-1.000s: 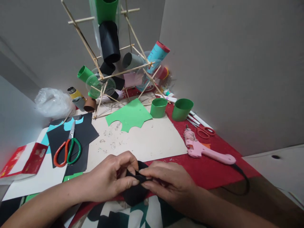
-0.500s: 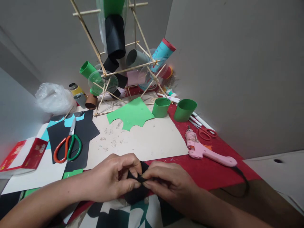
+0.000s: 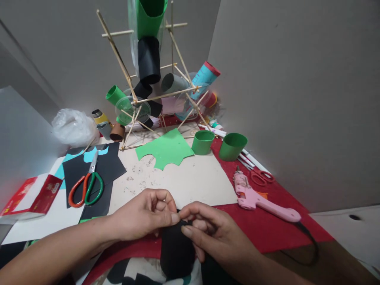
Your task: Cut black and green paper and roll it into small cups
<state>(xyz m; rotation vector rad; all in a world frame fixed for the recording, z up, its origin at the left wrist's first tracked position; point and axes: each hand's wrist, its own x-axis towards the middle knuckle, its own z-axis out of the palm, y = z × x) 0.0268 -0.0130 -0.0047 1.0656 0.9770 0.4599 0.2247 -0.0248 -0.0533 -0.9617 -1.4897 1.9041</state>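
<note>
A red-covered table [image 3: 267, 235] stands in a corner between grey walls [image 3: 291, 99]; on it a pale board [image 3: 204, 186] lies beneath a stick frame [image 3: 166, 95]. The black piece [image 3: 178, 253] is at the near edge, above patterned cloth [image 3: 132, 266]. Its long axis runs toward the wearer, the far end pointing at the board. The left hand [image 3: 145, 215] pinches that end between thumb and fingers; the right hand [image 3: 216, 233] is half-curled, thumb tip against it, its grip unclear.

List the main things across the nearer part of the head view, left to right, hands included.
Red box → scissors with orange and green handles → left hand → black piece → right hand → pink glue gun.
</note>
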